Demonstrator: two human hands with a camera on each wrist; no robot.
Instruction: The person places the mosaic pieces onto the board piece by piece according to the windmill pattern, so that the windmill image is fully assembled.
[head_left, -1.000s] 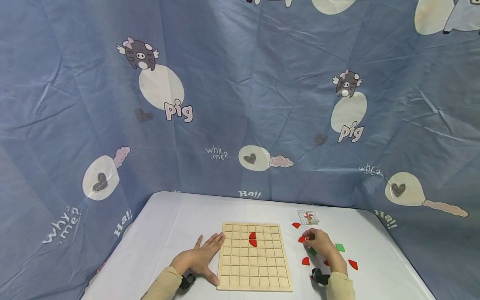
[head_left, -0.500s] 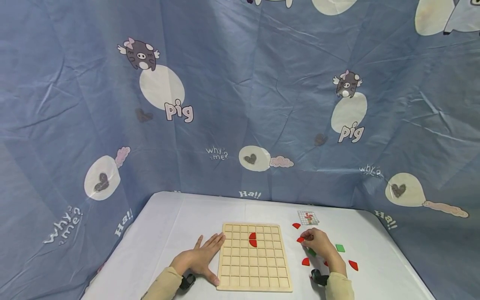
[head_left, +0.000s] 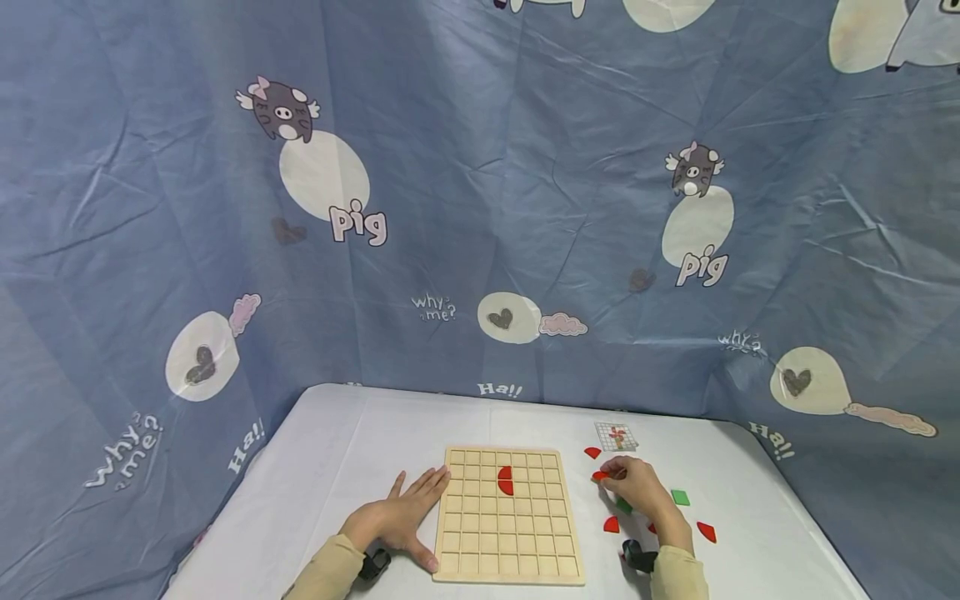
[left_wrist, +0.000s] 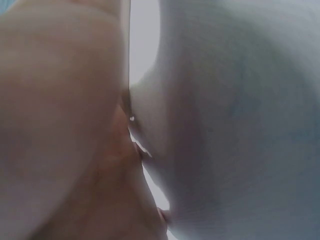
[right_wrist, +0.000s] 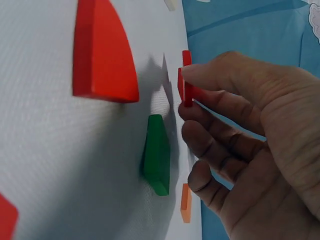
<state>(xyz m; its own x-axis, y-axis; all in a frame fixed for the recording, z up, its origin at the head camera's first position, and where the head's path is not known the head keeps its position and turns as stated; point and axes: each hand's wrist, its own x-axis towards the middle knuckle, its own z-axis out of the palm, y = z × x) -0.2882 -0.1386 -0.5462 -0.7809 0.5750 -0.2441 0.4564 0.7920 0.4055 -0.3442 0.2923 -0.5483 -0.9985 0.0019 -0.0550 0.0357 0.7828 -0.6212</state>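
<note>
In the head view, my left hand (head_left: 401, 518) lies spread with straight fingers at the left edge of a wooden grid board (head_left: 507, 525); its fingertips and thumb touch that edge. Two red quarter-round pieces (head_left: 506, 481) sit in cells near the board's top. To the right of the board, my right hand (head_left: 639, 487) pinches a red quarter-round piece (right_wrist: 188, 97) between thumb and fingers, slightly above the table. A green block (right_wrist: 158, 155) lies below this hand, partly hidden in the head view. The left wrist view shows only blurred skin and a grey surface.
A picture card (head_left: 617, 436) with a grid pattern lies at the back right. Around the right hand are loose red pieces (head_left: 611, 525), a green square (head_left: 680, 497) and an orange block (right_wrist: 185, 203). A patterned blue cloth (head_left: 450, 208) hangs behind the white table (head_left: 375, 442).
My right hand has shifted slightly left and away from me with the red piece between its fingers. My left hand and the board have stayed in place.
</note>
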